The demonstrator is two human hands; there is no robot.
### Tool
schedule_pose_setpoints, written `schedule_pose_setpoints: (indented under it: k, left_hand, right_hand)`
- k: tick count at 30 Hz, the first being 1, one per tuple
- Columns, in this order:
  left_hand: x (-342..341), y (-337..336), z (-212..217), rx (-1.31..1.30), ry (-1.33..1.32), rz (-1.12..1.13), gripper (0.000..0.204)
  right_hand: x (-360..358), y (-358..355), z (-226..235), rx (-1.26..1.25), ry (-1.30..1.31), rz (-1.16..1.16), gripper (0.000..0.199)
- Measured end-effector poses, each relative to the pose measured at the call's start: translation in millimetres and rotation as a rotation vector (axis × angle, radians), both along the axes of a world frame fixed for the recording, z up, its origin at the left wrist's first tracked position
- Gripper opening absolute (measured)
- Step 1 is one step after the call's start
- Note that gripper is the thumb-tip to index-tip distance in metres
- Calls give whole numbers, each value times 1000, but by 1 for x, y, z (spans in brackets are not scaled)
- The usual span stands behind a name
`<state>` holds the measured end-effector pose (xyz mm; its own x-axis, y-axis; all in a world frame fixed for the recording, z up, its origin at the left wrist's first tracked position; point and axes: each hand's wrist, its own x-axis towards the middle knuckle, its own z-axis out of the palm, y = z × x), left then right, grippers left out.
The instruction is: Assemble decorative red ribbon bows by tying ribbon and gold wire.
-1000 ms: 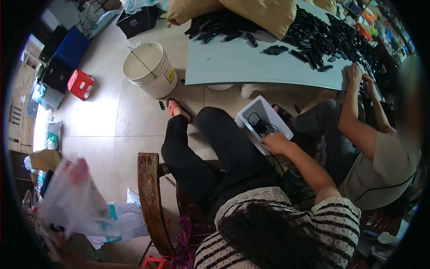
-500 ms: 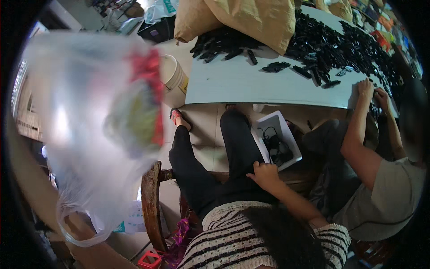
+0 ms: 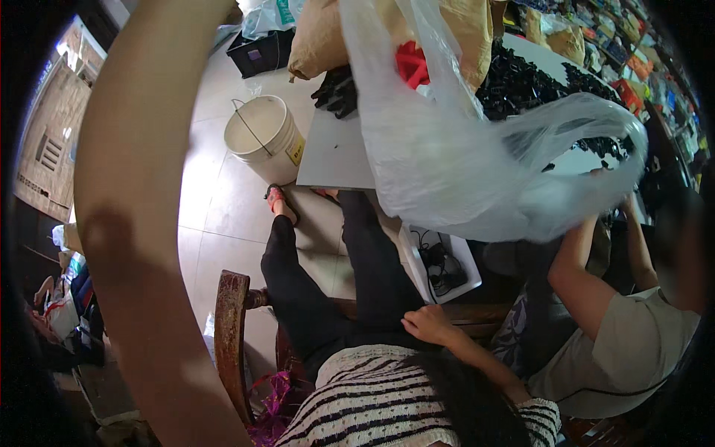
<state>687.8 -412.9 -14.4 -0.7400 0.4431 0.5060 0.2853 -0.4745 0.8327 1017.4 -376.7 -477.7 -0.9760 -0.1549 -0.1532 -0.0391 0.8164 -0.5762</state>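
A translucent white plastic bag [image 3: 462, 164] with something red [image 3: 412, 65] inside hangs in front of the table, its handle loop spread to the right. My left forearm [image 3: 141, 223] stretches up along the left side, its hand beyond the upper edge. Whether that hand holds the bag cannot be seen. My right hand [image 3: 428, 324] rests on my thigh near the lap, fingers curled in and nothing visible in them. Just ahead of it stands a white box [image 3: 471, 277] with black cables inside.
Black parts [image 3: 514, 82] are heaped on the white table [image 3: 335, 153], beside brown sacks [image 3: 316, 45]. A white bucket [image 3: 261, 134] stands left of the table, before a black crate [image 3: 261, 54]. On the right sits another person [image 3: 625, 335], arms at the table. A wooden chair arm [image 3: 232, 313] is at my left.
The plastic bag has swung from the left across to the table's front. My left arm has risen. My right hand still rests on my thigh, its thumb now tucked closer.
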Motion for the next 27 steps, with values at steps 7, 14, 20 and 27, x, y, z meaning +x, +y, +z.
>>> schedule_pose_setpoints:
  k: [7, 14, 20, 27]
  left_hand:
    - [-18, -20, -37, -338, 31, -124, 15]
    - [-16, -5, -20, -536, 263, -214, 22]
    - [13, -46, -28, -694, 817, -88, 40]
    - [11, -60, -31, -785, 934, -87, 52]
  right_hand:
    - [-76, 32, 253, -329, 480, 412, 9]
    - [-222, 70, 369, 415, 871, -24, 25]
    - [-287, 98, 244, 409, 187, 469, 36]
    - [-284, 128, 103, 514, 410, 264, 36]
